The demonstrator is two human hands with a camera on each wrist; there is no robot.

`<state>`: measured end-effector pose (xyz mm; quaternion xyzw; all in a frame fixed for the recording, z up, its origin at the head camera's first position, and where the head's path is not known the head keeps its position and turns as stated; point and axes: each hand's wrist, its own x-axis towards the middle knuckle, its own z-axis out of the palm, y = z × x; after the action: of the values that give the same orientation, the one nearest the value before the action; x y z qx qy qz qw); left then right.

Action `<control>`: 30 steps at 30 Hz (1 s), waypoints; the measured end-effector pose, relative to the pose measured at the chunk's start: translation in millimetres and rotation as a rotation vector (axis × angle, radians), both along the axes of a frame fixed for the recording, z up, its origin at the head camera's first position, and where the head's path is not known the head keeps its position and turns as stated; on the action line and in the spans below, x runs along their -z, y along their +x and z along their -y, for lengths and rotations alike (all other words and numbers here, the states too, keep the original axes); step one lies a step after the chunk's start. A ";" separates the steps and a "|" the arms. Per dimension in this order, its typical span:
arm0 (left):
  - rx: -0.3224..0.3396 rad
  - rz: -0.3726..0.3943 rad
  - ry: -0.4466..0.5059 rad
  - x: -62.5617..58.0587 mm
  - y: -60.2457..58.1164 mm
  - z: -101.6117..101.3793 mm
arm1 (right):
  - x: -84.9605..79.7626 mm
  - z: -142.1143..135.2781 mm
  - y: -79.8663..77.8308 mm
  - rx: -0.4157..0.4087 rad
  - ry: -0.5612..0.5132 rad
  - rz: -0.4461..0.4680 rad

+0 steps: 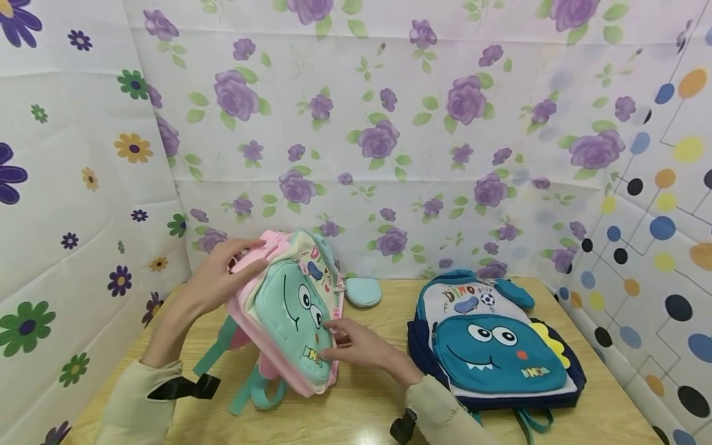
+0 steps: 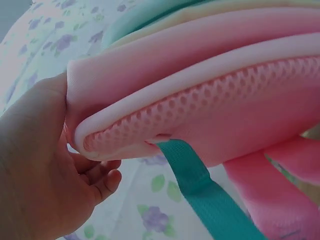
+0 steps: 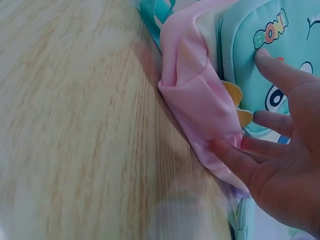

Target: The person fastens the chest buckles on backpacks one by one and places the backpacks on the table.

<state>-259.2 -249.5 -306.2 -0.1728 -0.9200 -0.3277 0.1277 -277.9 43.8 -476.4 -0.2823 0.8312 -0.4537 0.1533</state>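
Observation:
A pink and mint-green child's backpack with a cartoon face is tilted on its side, its mint straps hanging below. My left hand grips its pink edge, with the fingers curled behind it in the left wrist view. At the other side, my right hand touches the backpack with fairly straight, spread fingers. In the right wrist view its thumb lies on the mint front pocket by the lettering, while other fingers reach the pink side. A small mint pouch lies behind, beside the backpack's top.
A blue dinosaur backpack lies face up on the right of the wooden table, its small blue pouch at the top. Behind the table hangs a flowered cloth, with patterned cloths at both sides.

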 end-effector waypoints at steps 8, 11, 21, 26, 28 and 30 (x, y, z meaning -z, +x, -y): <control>0.008 -0.027 -0.067 -17.4 0.0 -18.9 | 1.4 7.8 -1.3 -0.050 -0.047 0.005; 0.002 -0.028 -0.094 -23.6 0.4 -26.3 | 0.5 11.2 -1.7 -0.074 -0.060 0.008; -0.011 -0.065 -0.138 -33.6 -5.0 -47.9 | 1.6 20.8 -2.8 -0.103 -0.083 0.024; -0.012 -0.073 -0.169 -36.7 -3.8 -60.7 | 3.3 29.2 -1.9 -0.139 -0.109 0.044; -0.008 -0.083 -0.185 -37.4 -2.8 -66.1 | 3.4 32.4 -1.0 -0.163 -0.119 0.040; -0.006 -0.093 -0.199 -37.5 -2.1 -71.6 | 3.8 34.3 -0.6 -0.183 -0.127 0.020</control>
<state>-261.3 -177.9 -268.7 -0.1970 -0.9415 -0.2263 0.1532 -278.6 9.6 -480.2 -0.3615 0.7701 -0.4922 0.1842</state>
